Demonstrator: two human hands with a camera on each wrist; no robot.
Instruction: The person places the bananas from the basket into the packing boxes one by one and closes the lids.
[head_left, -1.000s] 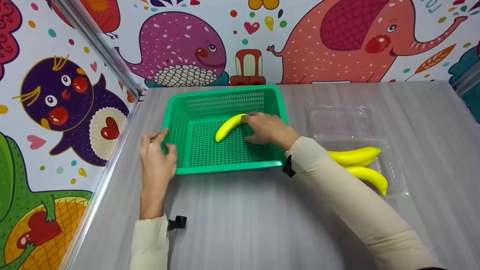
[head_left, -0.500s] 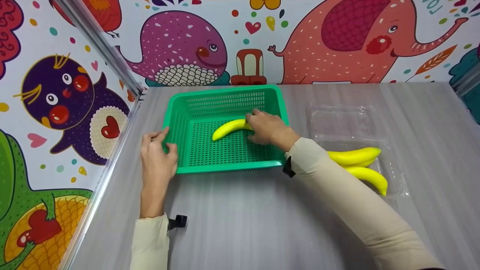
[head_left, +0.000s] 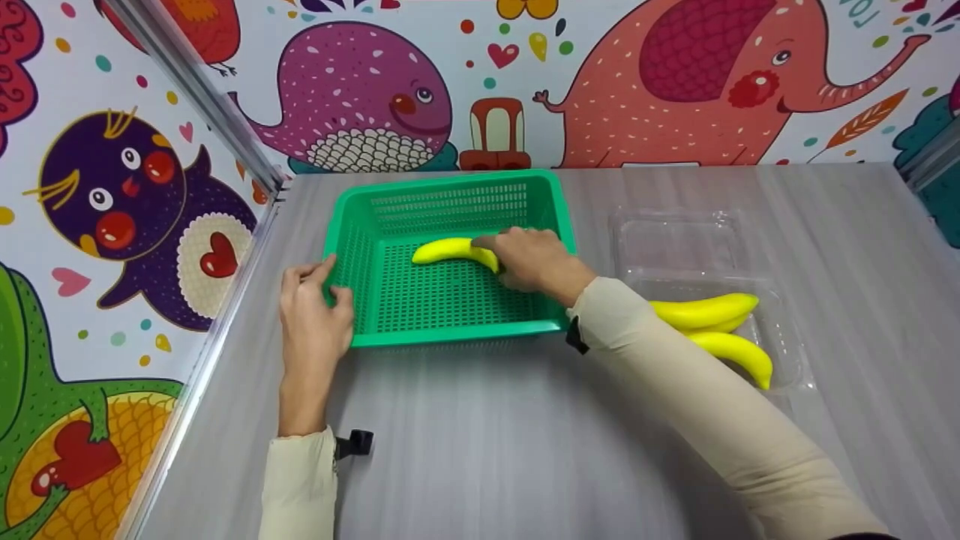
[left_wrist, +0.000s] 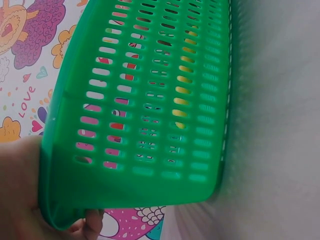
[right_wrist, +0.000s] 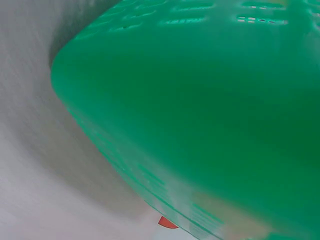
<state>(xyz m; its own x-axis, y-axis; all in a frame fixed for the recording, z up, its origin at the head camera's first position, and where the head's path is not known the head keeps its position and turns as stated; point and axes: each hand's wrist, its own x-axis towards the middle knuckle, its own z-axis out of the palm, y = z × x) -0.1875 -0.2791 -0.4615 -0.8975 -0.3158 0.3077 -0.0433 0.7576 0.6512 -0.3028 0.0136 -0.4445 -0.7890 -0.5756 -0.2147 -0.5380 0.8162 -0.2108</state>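
A yellow banana (head_left: 450, 250) lies across the floor of a green plastic basket (head_left: 450, 335). My right hand (head_left: 531, 259) reaches in over the basket's right side and holds the banana near its right end, the index finger over its top. At the basket's left side, my left hand (head_left: 311, 311) grips the rim between thumb and fingers. The left wrist view has that hand (left_wrist: 20, 185) at the rim, fingertips curling out below it; yellow shows through the slots of the basket wall (left_wrist: 125, 187). Basket wall (right_wrist: 175, 100) fills most of the right wrist view, hiding the right hand's fingers.
To the right of the basket lies an opened clear plastic clamshell box (head_left: 791, 330). Several bananas (head_left: 709, 310) rest in it, partly behind the right sleeve (head_left: 697, 390). Printed cartoon walls (head_left: 510, 75) border the grey table (head_left: 465, 450) at the back and left.
The banana has turned in the basket: its left end swung up and left, and its right end now shows beside the right hand. The left hand stays at the rim.
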